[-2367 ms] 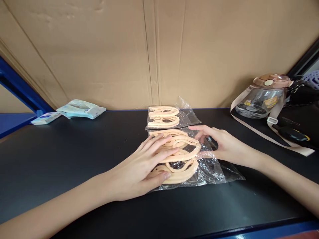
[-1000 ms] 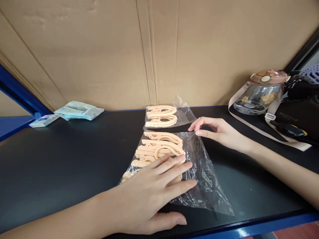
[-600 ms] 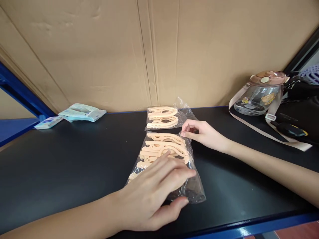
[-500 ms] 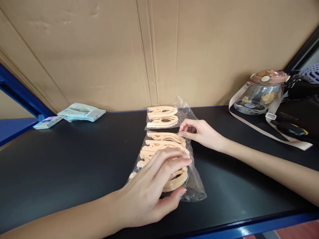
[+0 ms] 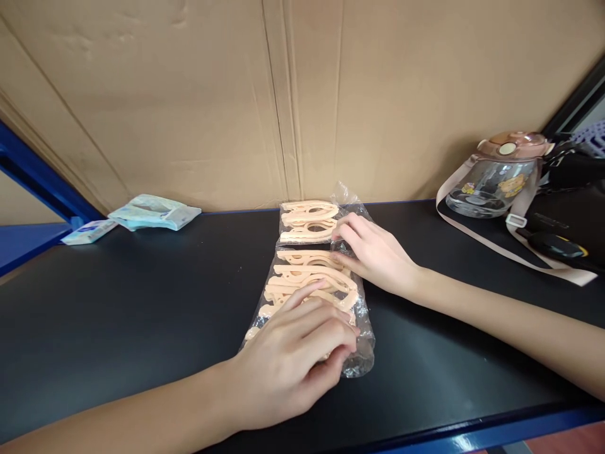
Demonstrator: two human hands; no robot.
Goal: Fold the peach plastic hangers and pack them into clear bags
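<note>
A clear plastic bag (image 5: 359, 315) holding several peach-coloured plastic hangers (image 5: 312, 277) lies on the black table (image 5: 142, 315). My left hand (image 5: 293, 362) lies on the bag's near end, fingers curled over it and thumb tucked at its right edge. My right hand (image 5: 373, 252) rests on the bag's far right corner, fingers bent and pressed on the plastic. Just behind it lies a second bag of the same hangers (image 5: 309, 221).
A cardboard wall (image 5: 302, 94) closes off the back. Pale blue packets (image 5: 151, 211) and a small white packet (image 5: 87, 232) lie at the back left. At the right stand a clear water bottle (image 5: 496, 176) with a beige strap and a black bag (image 5: 567, 221).
The loose right side of the bag has been folded in over the hangers. My right hand moved left onto the bag's far corner; my left hand's fingers curled round the near end.
</note>
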